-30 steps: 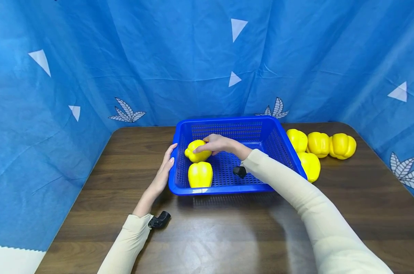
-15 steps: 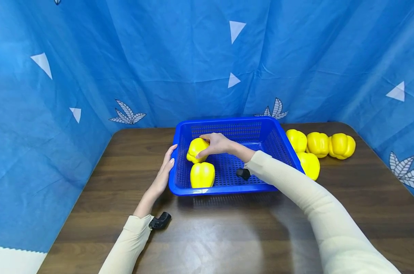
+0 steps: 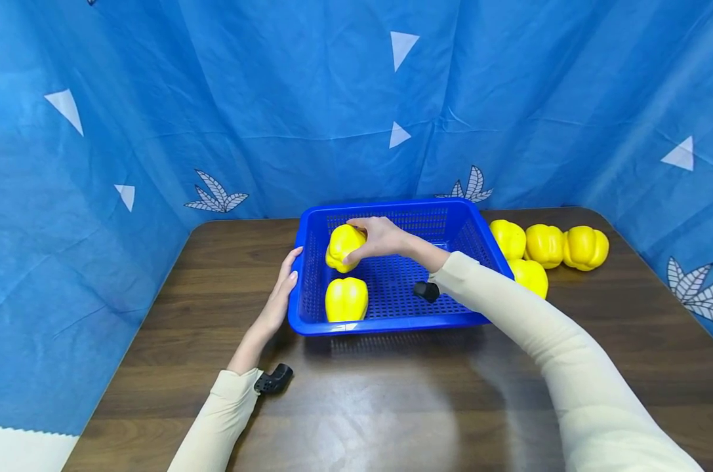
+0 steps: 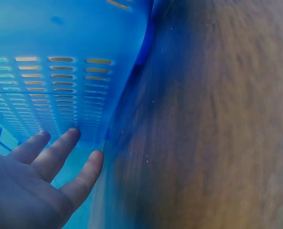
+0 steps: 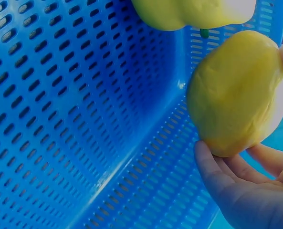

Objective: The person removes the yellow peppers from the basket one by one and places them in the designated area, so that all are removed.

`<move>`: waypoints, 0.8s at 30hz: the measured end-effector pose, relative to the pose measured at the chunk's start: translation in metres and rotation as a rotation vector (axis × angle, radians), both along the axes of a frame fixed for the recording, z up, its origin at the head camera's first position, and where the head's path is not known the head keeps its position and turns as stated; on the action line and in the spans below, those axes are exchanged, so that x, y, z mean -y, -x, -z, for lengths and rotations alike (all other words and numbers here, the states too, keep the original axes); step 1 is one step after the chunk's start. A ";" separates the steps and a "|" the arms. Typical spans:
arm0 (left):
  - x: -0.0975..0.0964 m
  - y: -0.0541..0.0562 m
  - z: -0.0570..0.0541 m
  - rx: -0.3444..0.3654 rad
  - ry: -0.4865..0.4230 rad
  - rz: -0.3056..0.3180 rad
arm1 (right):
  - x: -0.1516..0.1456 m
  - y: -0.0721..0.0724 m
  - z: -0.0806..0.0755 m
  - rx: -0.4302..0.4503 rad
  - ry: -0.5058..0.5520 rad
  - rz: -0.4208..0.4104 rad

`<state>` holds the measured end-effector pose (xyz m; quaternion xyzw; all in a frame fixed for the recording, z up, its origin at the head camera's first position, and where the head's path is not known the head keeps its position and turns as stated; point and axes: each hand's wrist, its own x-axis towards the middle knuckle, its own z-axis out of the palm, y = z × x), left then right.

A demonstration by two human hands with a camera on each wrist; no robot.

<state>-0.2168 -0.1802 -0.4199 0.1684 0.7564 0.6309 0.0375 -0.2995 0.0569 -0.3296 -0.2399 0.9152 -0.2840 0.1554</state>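
My right hand [image 3: 386,237] grips a yellow bell pepper [image 3: 346,246] between thumb and fingers, above the left part of a blue plastic basket [image 3: 391,324]. In the right wrist view the held pepper [image 5: 236,95] appears large, with fingertips against its lower side. A second yellow bell pepper [image 3: 346,299] lies in the basket's front left corner; its green stem [image 5: 204,33] shows in the right wrist view. My left hand [image 3: 279,295] rests against the basket's left side. In the left wrist view its extended fingers [image 4: 60,150] lie against the slotted outer wall [image 4: 46,33].
Several more yellow bell peppers [image 3: 545,246] sit together on the brown wooden table [image 3: 380,400], just right of the basket. A blue curtain [image 3: 326,98] with white shapes hangs behind the table and along both sides.
My right hand has raised the bell pepper from the basket, and the pepper has turned in its fingers. The left hand stays at the basket's side; the other peppers stay put.
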 end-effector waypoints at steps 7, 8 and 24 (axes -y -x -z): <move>-0.001 0.000 0.000 -0.002 0.009 -0.002 | -0.007 -0.002 -0.007 -0.032 0.036 -0.032; -0.001 0.000 0.000 -0.001 0.010 -0.002 | -0.008 -0.002 -0.008 -0.039 0.040 -0.038; -0.001 0.001 0.002 0.004 0.005 -0.012 | -0.037 -0.009 -0.023 -0.145 0.016 -0.086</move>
